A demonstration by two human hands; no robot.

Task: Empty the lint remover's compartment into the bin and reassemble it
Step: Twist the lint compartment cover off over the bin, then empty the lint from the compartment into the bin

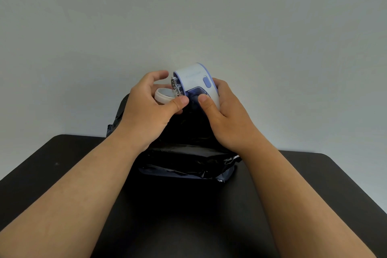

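Held up over the bin — a container lined with a crinkled black bag, standing on a dark table against a plain pale wall. Lint remover white with a violet rim and an oval violet switch, tilted, its metal blade head exposed and facing left. Right hand wrapped around the body from the right, thumb pressed on the dark translucent compartment low on the casing. Left hand curled around a white round cap, clamped between thumb and fingers, its open side toward the blades and just beside them — touching or not, cannot tell. Left index finger raised, arched above the blade head. Both thumbs close together above the bag's opening. Forearms bare, reaching in from the lower corners.
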